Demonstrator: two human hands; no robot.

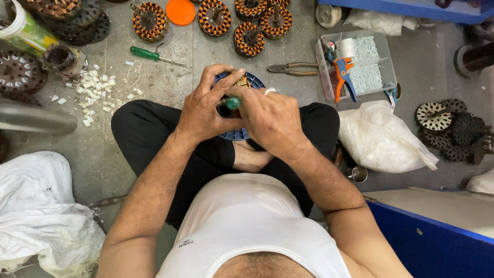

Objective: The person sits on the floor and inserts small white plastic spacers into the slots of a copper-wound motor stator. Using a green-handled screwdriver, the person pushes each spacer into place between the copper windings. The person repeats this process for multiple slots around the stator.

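I sit cross-legged on the rough grey concrete floor (170,77) with a round blue plastic-framed winding piece (237,133) held over my lap, its copper and yellow parts just showing between my fingers. My left hand (206,105) wraps around its left rim, fingers curled shut over the top edge so that the thumb and forefinger press close to the centre. My right hand (270,118), with a pale ring on one finger, is closed around a green-handled tool (232,102) whose smooth rounded end pokes out beside my left thumb; the working tip is hidden under my fingers. Ahead of me on the floor stand several round stators (213,18) wound with ribbed coppery wire, and an orange disc (180,11) lies flat among them. A green-handled screwdriver (154,55) with a thin metal shaft lies to the left, near a scatter of small white paper scraps (95,87). Steel pliers (290,68) lie just right of my hands, beside a clear plastic box (383,62) holding white strips and an orange and blue stripping tool (343,74). A crinkled white plastic bag (381,139) slumps by my right knee, and dark slotted metal discs (450,128) lie beyond it.
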